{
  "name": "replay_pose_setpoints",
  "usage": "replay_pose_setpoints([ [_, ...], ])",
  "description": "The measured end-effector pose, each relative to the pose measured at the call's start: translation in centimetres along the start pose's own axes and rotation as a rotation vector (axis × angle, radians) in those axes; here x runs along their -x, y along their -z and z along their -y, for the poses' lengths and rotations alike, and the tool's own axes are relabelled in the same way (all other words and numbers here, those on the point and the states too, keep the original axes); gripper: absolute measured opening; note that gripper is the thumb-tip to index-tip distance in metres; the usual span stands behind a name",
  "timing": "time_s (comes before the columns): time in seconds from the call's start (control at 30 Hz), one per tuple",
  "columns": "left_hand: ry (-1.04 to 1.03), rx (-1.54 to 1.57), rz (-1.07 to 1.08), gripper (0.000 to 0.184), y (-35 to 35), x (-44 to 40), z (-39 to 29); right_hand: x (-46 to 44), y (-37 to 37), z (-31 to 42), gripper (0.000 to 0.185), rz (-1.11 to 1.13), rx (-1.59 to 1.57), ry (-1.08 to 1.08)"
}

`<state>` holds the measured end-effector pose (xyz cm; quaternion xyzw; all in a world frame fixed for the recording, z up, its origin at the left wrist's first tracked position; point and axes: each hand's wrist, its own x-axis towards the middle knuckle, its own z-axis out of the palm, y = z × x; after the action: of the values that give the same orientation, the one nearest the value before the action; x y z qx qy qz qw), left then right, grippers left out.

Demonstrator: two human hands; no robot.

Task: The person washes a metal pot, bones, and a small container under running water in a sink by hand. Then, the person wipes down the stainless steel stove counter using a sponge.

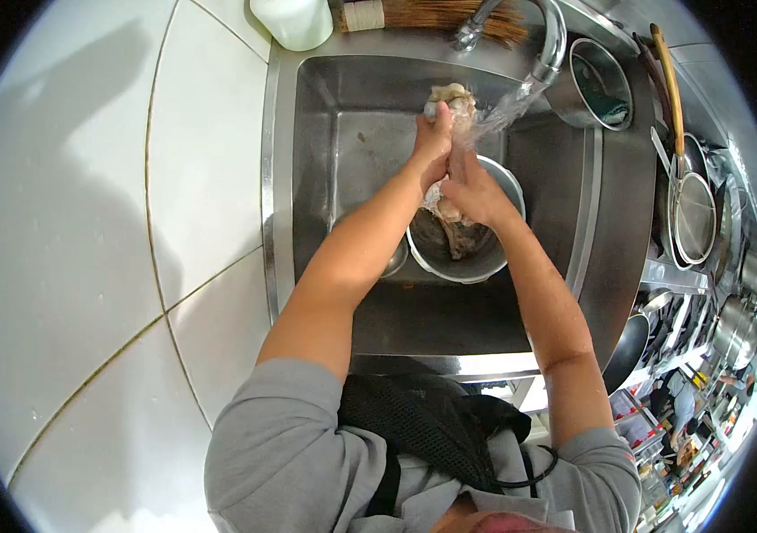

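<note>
Water from the faucet (552, 53) runs over a pale, knobby meat bone (455, 96) above the sink. Around its upper part, close below the thick end, my left hand (432, 144) is closed. My right hand (479, 192) is lower, over the pot's mouth, with its fingers wrapped at the lower part of the same bone; some of these fingers are hidden. Beneath my hands, a round metal pot (513, 182) rests in the sink, with more bone pieces (460, 238) and dark water in it.
The steel sink (316, 160) surrounds the pot, with a small metal bowl (396, 259) partly under my left forearm. A metal container (574, 93) with a green scrubber stands at the right rim. A straw brush (432, 13) and white container (294, 22) are behind. Strainers (694, 218) hang right.
</note>
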<state>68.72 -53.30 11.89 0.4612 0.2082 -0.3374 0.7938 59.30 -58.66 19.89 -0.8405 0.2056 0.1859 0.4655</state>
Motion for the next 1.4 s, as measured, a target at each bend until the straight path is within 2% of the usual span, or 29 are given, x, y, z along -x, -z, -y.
replay_pose_setpoints([
  [0.03,0.129,0.021,-0.077,0.057,-0.8,0.7,-1.3,-0.1,0.1,-0.1,0.072,-0.001,0.001,0.001],
  [0.07,0.129,0.02,-0.075,0.057,-0.2,-0.7,-0.8,-0.2,0.0,-0.3,0.072,0.018,0.037,0.009],
  [0.13,0.276,0.348,0.271,0.06,1.3,-4.8,0.6,-0.7,0.1,-1.2,0.071,0.036,0.075,0.019],
  [0.2,0.221,0.386,0.312,0.061,1.1,-2.7,-0.1,-1.2,0.1,-2.0,0.069,-0.003,0.019,0.09],
  [0.23,0.078,0.417,0.417,0.062,1.1,-1.3,-0.5,-1.6,0.2,-2.1,0.069,-0.004,0.015,0.089],
  [0.27,-0.06,0.447,0.52,0.064,1.3,-0.6,-0.4,-1.5,0.2,-1.6,0.064,0.039,-0.194,0.043],
  [0.3,-0.065,0.458,0.476,0.065,1.3,-0.6,-0.4,-1.3,0.5,-1.2,0.059,0.08,-0.399,-0.002],
  [0.33,-0.063,0.458,0.477,0.065,1.3,-0.5,-0.7,-1.0,1.0,-1.0,0.059,0.077,-0.399,-0.004],
  [0.4,-0.008,0.546,0.478,0.061,1.6,-0.6,-1.1,-0.2,1.7,-0.8,0.053,0.353,-0.916,-0.127],
  [0.43,0.016,0.591,0.479,0.06,1.7,-0.7,-1.4,0.3,1.5,-0.7,0.053,0.355,-0.911,-0.125],
  [0.47,0.016,0.594,0.476,0.06,1.8,-0.9,-1.4,1.1,0.9,-0.6,0.054,0.326,-1.045,-0.141],
  [0.5,0.076,0.604,0.477,0.054,1.8,-1.3,-1.7,1.4,0.6,-0.6,0.055,0.294,-1.179,-0.154],
  [0.53,0.136,0.612,0.479,0.047,1.8,-1.7,-2.0,1.4,0.4,-1.2,0.055,0.294,-1.179,-0.155],
  [0.57,0.137,0.614,0.477,0.047,1.8,-2.0,-2.0,1.4,0.3,-2.5,0.055,0.394,-1.354,-0.138],
  [0.6,0.175,0.538,0.446,0.04,2.0,-2.5,-1.9,1.4,0.3,-3.2,0.054,0.497,-1.527,-0.117],
  [0.63,0.212,0.461,0.414,0.032,2.1,-3.1,-1.8,1.6,0.2,-3.8,0.059,0.481,-1.546,-0.122],
  [0.73,0.158,0.302,0.429,0.035,2.5,-6.0,-0.2,1.8,-0.8,-5.4,0.063,0.537,-1.707,-0.103],
  [0.8,0.161,0.287,0.48,0.028,2.1,-5.7,-0.6,2.0,-1.1,-5.8,0.063,0.546,-1.742,-0.089],
  [0.87,0.065,0.307,0.478,0.022,1.8,-4.0,-1.7,2.5,-1.2,-6.1,0.064,0.547,-1.781,-0.075],
  [0.93,0.146,0.354,0.567,0.024,1.9,-2.7,-3.4,3.1,-0.9,-6.1,0.065,0.64,-1.891,-0.031],
  [0.97,0.222,0.4,0.649,0.026,2.1,-2.7,-3.5,3.3,-0.7,-5.9,0.065,0.637,-1.893,-0.029],
  [1.1,0.218,0.421,0.658,0.028,2.0,-3.0,-3.2,4.1,-0.3,-5.7,0.064,0.694,-1.905,0.004],
  [1.2,0.282,0.256,0.57,0.021,2.2,-3.9,-2.7,4.9,0.5,-5.8,0.063,0.671,-1.868,-0.016],
  [1.27,0.204,-0.088,0.612,0.02,1.6,-4.7,-1.7,5.2,1.2,-5.8,0.061,0.634,-1.858,-0.051],
  [1.3,0.114,-0.2,0.561,0.023,1.0,-5.2,-1.3,5.0,1.6,-5.9,0.06,0.541,-1.644,-0.134],
  [1.33,0.118,-0.206,0.564,0.023,0.8,-5.3,-0.5,5.0,2.0,-5.9,0.058,0.443,-1.43,-0.209],
  [1.37,0.063,-0.237,0.411,0.023,0.4,-5.3,0.2,5.3,2.2,-4.8,0.05,0.398,-1.276,-0.229],
  [1.4,0.006,-0.265,0.256,0.024,0.1,-5.4,0.6,5.3,2.2,-4.3,0.05,0.392,-1.275,-0.225],
])
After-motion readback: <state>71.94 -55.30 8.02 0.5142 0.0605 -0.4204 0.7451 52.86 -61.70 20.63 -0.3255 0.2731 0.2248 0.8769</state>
